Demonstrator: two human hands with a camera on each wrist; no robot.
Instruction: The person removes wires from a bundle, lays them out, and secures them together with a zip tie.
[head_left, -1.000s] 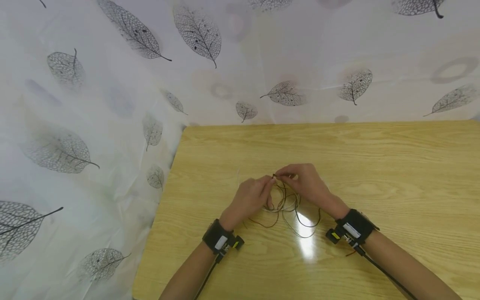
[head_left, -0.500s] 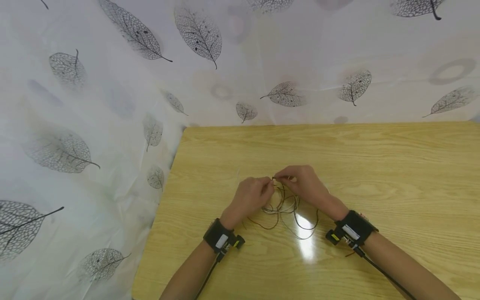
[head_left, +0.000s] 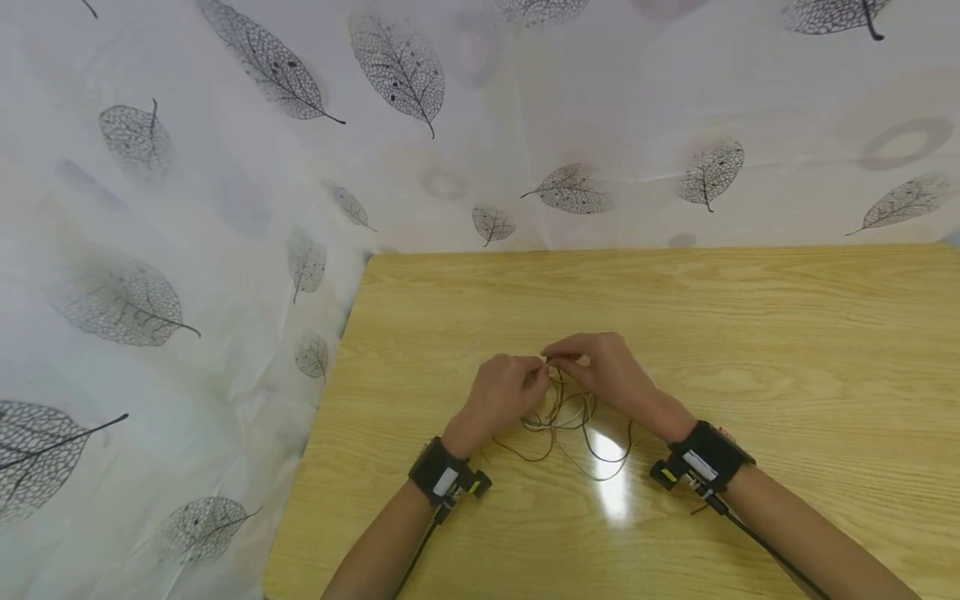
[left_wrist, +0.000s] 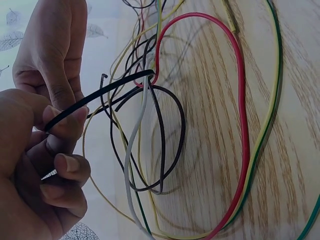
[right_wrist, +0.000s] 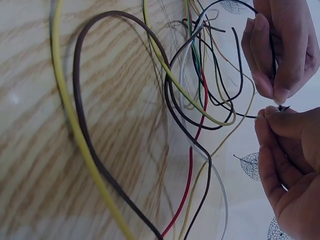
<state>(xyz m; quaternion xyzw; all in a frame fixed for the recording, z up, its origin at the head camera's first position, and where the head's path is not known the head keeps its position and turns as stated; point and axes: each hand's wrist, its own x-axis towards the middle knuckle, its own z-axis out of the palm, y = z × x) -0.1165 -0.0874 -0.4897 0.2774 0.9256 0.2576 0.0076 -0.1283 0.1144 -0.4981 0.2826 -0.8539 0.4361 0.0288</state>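
Note:
My left hand point(head_left: 504, 390) pinches a black wire point(left_wrist: 100, 93) between thumb and finger; it arches up from the bundle in the left wrist view. Opposite it, my right hand point(head_left: 617, 373) pinches a second stretch of black wire point(right_wrist: 245, 115) that comes out of the same tangle. In the right wrist view the two sets of fingertips meet around a small dark wire tip point(right_wrist: 283, 108). Below the hands hang loose loops: a red wire point(left_wrist: 242, 100), a white wire point(left_wrist: 131, 155), a brown wire point(right_wrist: 77, 75) and a yellow wire point(right_wrist: 67, 107).
The loops trail over a wood-grain table point(head_left: 450, 300). A yellow-green wire point(left_wrist: 274, 100) bends around the red one. Leaf-printed white sheeting point(head_left: 450, 167) borders the table at the back and left. Each wrist wears a black camera strap point(head_left: 438, 471) with a cable.
The right fingertips have moved slightly left against the left fingertips, covering most of the dark wire that showed between them. The hanging loops have shifted a little left.

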